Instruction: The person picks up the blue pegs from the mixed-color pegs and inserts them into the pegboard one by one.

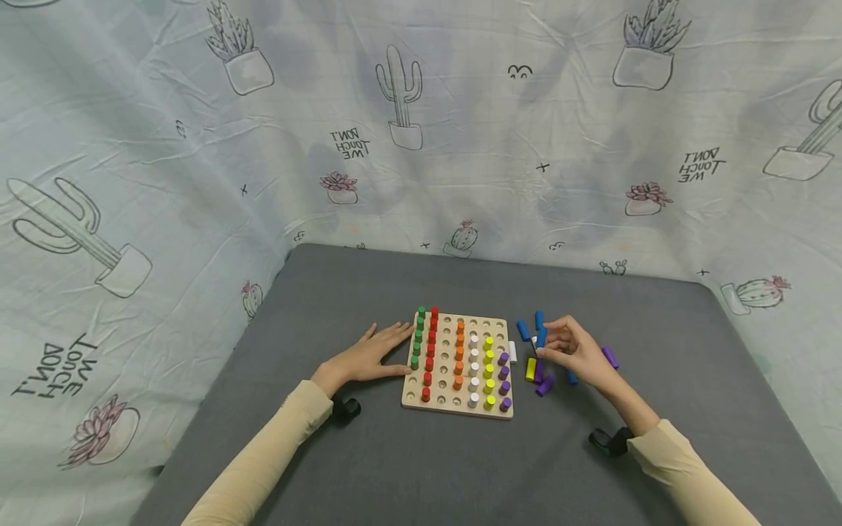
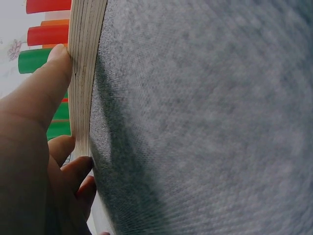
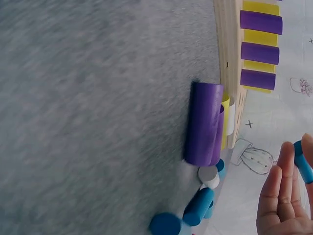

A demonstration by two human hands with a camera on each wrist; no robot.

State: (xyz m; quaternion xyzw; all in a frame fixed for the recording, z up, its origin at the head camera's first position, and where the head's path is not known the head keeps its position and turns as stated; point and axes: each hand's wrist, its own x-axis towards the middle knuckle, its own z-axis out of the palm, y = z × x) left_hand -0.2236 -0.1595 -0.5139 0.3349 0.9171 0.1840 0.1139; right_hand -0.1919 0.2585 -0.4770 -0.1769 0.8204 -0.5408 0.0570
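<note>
A wooden peg board [image 1: 450,408] holds upright pegs in columns: green [image 1: 417,348], red, orange, white, yellow and purple [image 1: 504,372]. My left hand [image 1: 368,356] lies at its left side, fingers spread and fairly straight. In the left wrist view, the thumb and fingertips reach the board's edge [image 2: 82,73], the thumb tip by a green peg [image 2: 33,61]. To the right of the board, my right hand [image 1: 579,354] pinches a blue peg [image 1: 541,338] between thumb and fingers, above the loose pegs. The right wrist view shows this blue peg [image 3: 304,164] partly cut off.
Loose pegs lie right of the board: blue [image 1: 522,331], white [image 1: 512,353], yellow [image 1: 530,370] and purple [image 1: 544,385], with another purple peg [image 1: 610,357] beyond the right hand. Grey cloth [image 1: 434,467] covers the table. A printed curtain [image 1: 460,175] hangs behind.
</note>
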